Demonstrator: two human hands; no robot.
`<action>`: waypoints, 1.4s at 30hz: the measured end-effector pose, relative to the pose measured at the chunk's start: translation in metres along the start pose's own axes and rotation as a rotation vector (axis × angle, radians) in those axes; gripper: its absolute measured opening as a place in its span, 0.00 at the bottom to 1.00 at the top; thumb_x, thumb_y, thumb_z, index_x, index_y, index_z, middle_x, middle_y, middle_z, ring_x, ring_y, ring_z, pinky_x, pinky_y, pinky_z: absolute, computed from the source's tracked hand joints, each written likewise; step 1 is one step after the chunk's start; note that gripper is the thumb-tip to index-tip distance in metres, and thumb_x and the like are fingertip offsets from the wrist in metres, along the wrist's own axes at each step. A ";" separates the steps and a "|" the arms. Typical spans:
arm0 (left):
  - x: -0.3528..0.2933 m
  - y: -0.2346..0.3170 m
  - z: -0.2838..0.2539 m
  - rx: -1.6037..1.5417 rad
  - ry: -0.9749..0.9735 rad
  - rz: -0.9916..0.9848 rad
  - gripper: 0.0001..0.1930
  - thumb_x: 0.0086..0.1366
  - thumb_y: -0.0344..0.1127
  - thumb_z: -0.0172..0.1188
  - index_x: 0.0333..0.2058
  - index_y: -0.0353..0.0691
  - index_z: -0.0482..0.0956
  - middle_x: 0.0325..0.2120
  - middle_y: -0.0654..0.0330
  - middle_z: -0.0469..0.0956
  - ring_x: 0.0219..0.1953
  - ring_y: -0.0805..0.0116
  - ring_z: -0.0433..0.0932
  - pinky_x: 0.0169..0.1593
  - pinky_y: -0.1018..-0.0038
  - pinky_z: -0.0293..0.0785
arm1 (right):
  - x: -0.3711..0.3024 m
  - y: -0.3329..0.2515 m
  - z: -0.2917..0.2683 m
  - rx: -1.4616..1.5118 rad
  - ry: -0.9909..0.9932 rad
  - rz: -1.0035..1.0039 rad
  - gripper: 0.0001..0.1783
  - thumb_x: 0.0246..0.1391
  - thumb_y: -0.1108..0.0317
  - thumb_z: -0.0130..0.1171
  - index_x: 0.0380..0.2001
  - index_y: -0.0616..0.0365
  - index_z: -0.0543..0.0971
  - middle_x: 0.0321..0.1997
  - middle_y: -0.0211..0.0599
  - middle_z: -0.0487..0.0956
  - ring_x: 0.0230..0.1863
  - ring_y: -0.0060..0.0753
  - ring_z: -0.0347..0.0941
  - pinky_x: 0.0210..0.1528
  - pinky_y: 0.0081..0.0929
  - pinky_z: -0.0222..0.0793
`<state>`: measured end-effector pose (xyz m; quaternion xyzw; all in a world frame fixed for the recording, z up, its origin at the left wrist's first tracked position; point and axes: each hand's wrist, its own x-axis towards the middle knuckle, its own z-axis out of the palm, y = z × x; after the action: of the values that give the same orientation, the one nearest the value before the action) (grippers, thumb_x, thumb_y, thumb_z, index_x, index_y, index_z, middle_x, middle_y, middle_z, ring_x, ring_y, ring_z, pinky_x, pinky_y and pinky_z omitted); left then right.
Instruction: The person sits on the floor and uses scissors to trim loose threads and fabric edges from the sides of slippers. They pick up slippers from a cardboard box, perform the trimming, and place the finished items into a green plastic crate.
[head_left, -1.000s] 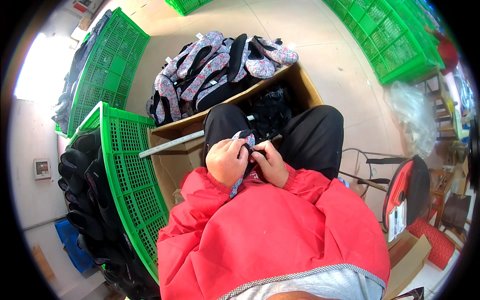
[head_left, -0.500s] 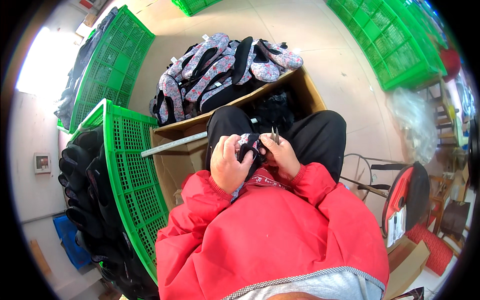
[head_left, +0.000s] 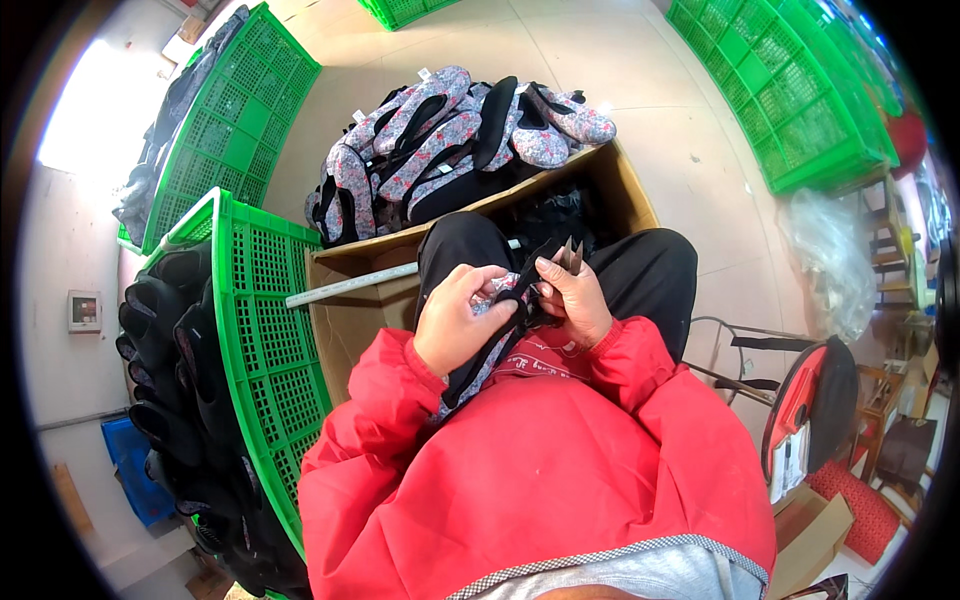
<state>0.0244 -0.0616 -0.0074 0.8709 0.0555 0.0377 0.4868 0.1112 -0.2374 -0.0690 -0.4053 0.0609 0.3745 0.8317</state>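
Observation:
Over my lap I hold a slipper (head_left: 490, 360) of grey-red floral cloth with a black lining and edge. My left hand (head_left: 452, 322) is closed round its left side, thumb pressed on the black edge. Small metal thread snips (head_left: 572, 258) stick up out of my right hand (head_left: 578, 302), blades pointing away from me. The thumb and fingers of that hand also pinch the slipper's black edge. The snips' handles are hidden in the palm. Just beyond my knees lies a heap of similar floral slippers (head_left: 430, 140).
An open cardboard box (head_left: 625, 185) with black material inside stands at my knees, a pale rod (head_left: 350, 287) across it. Left is a green crate (head_left: 265, 300) of dark slippers (head_left: 165, 370); another green crate (head_left: 225, 120) stands behind. Right are green crates (head_left: 770, 90) and a round folding stool (head_left: 810, 410).
Both hands have shifted slightly, and the slipper has turned so that more of its black edge and its length show. The snips have moved a little right. My view has shifted slightly.

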 end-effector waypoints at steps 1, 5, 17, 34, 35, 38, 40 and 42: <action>0.004 -0.002 -0.003 -0.039 -0.043 -0.036 0.15 0.53 0.33 0.69 0.41 0.38 0.82 0.30 0.57 0.75 0.34 0.63 0.77 0.41 0.71 0.73 | 0.000 0.000 0.001 -0.008 -0.004 -0.005 0.10 0.60 0.65 0.63 0.31 0.51 0.71 0.19 0.23 0.70 0.12 0.10 0.53 0.15 0.13 0.46; 0.024 -0.014 -0.008 -0.193 -0.223 -0.214 0.08 0.59 0.31 0.66 0.35 0.35 0.84 0.30 0.61 0.76 0.32 0.72 0.76 0.37 0.76 0.72 | 0.002 0.001 0.000 -0.005 -0.029 -0.023 0.10 0.60 0.65 0.62 0.31 0.51 0.70 0.19 0.23 0.69 0.13 0.10 0.54 0.15 0.13 0.46; 0.029 -0.021 -0.003 -0.779 -0.174 -0.488 0.03 0.64 0.28 0.62 0.35 0.35 0.80 0.28 0.65 0.78 0.29 0.80 0.72 0.34 0.82 0.69 | -0.001 -0.016 -0.014 -0.261 -0.057 0.096 0.09 0.63 0.59 0.58 0.38 0.50 0.73 0.23 0.26 0.72 0.13 0.09 0.51 0.16 0.13 0.45; 0.029 -0.016 0.003 -0.715 -0.167 -0.468 0.01 0.66 0.28 0.60 0.35 0.39 0.78 0.26 0.70 0.74 0.25 0.84 0.67 0.30 0.85 0.63 | -0.009 -0.057 0.006 -1.125 -0.465 -0.056 0.10 0.61 0.66 0.57 0.40 0.63 0.73 0.34 0.43 0.81 0.35 0.34 0.78 0.38 0.31 0.72; 0.029 -0.016 0.003 -0.707 -0.174 -0.467 0.01 0.66 0.28 0.60 0.35 0.39 0.78 0.26 0.70 0.74 0.25 0.84 0.67 0.30 0.85 0.63 | -0.008 -0.056 0.008 -1.133 -0.464 -0.064 0.10 0.61 0.66 0.56 0.39 0.62 0.73 0.33 0.42 0.81 0.34 0.35 0.78 0.37 0.31 0.71; 0.031 -0.015 0.005 -0.722 -0.172 -0.460 0.01 0.66 0.28 0.60 0.36 0.39 0.78 0.27 0.70 0.74 0.26 0.84 0.68 0.30 0.85 0.64 | -0.008 -0.056 0.011 -1.153 -0.462 -0.091 0.09 0.62 0.66 0.56 0.38 0.62 0.74 0.31 0.42 0.81 0.32 0.36 0.78 0.36 0.32 0.71; 0.032 -0.015 0.007 -0.714 -0.164 -0.458 0.01 0.66 0.28 0.60 0.35 0.39 0.78 0.27 0.70 0.74 0.26 0.84 0.68 0.31 0.85 0.65 | -0.007 -0.055 0.012 -1.163 -0.469 -0.114 0.09 0.62 0.67 0.56 0.38 0.62 0.74 0.30 0.41 0.81 0.31 0.36 0.78 0.36 0.32 0.71; 0.033 -0.015 0.009 -0.713 -0.152 -0.454 0.01 0.66 0.27 0.59 0.35 0.39 0.78 0.27 0.70 0.74 0.27 0.83 0.69 0.31 0.84 0.65 | -0.007 -0.055 0.011 -1.158 -0.463 -0.111 0.08 0.62 0.68 0.55 0.37 0.62 0.74 0.29 0.40 0.81 0.31 0.33 0.77 0.35 0.31 0.71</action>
<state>0.0571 -0.0570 -0.0248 0.6142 0.1936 -0.1178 0.7560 0.1411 -0.2548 -0.0241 -0.7012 -0.3550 0.3812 0.4868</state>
